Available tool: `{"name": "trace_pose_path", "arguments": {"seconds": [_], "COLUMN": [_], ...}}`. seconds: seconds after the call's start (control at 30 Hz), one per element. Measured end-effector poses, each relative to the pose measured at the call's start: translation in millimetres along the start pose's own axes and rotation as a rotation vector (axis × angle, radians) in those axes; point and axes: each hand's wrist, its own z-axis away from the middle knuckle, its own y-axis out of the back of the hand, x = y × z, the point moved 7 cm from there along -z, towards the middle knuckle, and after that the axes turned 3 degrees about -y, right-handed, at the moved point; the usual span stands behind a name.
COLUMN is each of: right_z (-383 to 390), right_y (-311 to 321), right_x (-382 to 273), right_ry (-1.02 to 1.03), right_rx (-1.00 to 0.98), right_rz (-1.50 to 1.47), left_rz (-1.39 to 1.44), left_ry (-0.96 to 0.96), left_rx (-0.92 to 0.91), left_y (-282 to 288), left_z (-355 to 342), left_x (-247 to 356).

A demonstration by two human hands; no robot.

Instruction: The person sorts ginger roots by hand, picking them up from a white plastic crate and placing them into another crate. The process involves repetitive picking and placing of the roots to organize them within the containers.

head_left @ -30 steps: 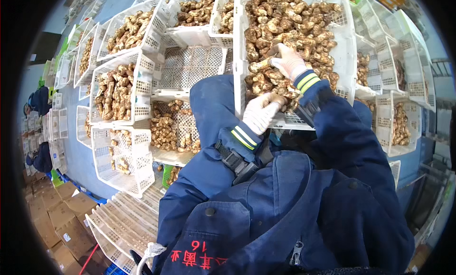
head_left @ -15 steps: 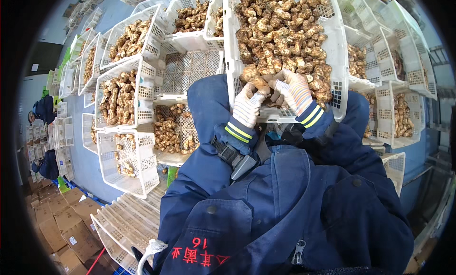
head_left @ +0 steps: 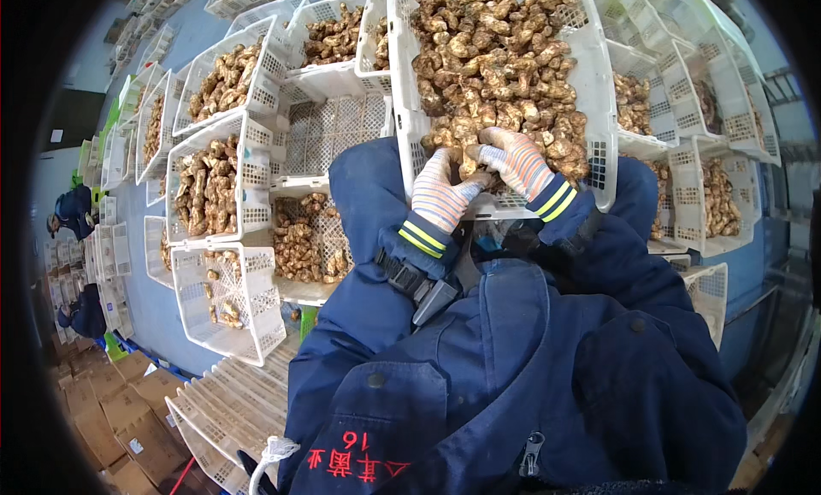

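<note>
A white perforated crate full of brown, knobbly mushrooms rests across my lap. At its near edge, my left hand, in a striped knit glove, curls round a pale-stemmed mushroom. From the other side my right hand, gloved alike, closes its fingers on the same mushroom. The fingertips of both hands partly hide it, and other mushrooms crowd right up against them.
Stacked white crates of mushrooms stand on my left, beside a nearly bare crate. More crates line my right. Nested crates and cardboard boxes lie at the lower left. Other people are far left.
The larger brown mushroom between my hands no longer shows there; a paler one is between them now. My right hand has turned, its fingers reaching left over it. The view has shifted slightly.
</note>
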Motion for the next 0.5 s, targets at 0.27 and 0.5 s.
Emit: {"name": "trace_pose_path", "arguments": {"seconds": [0.27, 0.5], "right_z": [9, 76], "right_y": [60, 252], "right_x": [30, 42], "right_ry": [-0.106, 0.18], "right_rx": [-0.027, 0.513], "right_rz": [-0.83, -0.016], "left_rz": [0.01, 0.203], "left_ry": [-0.029, 0.235], "left_rx": [0.021, -0.065], "left_y": [19, -5], "left_z": [2, -1], "left_x": [-15, -30]}}
